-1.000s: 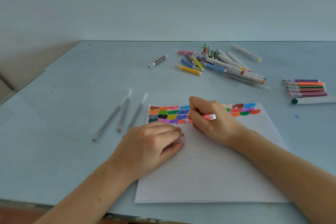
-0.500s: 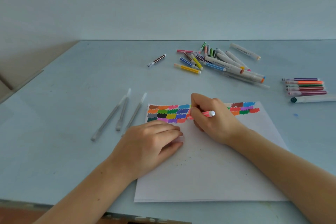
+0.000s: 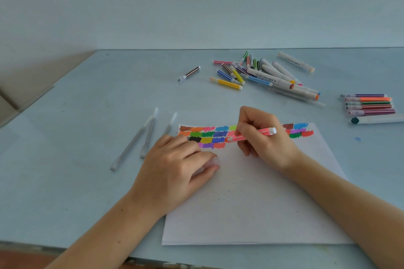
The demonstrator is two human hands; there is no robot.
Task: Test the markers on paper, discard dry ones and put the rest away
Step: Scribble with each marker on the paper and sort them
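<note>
A white sheet of paper (image 3: 258,209) lies on the table, with rows of coloured test patches (image 3: 209,136) along its top edge. My right hand (image 3: 262,137) grips a pink striped marker (image 3: 260,133) with its tip down on the patches near the middle of the rows. My left hand (image 3: 175,170) rests on the paper's left edge, fingers loosely curled; a pale cap seems to lie under its fingertips. A pile of mixed markers (image 3: 260,74) lies at the back. A neat row of markers (image 3: 369,103) sits at the right.
Three grey pens (image 3: 144,137) lie left of the paper. A lone dark striped marker (image 3: 189,73) sits apart at the back. A thick white marker with a dark tip (image 3: 378,119) lies below the right row. The table's near edge runs along the bottom.
My right hand has shifted slightly with the pink marker, scribbling on the patches. My left hand has stayed on the paper.
</note>
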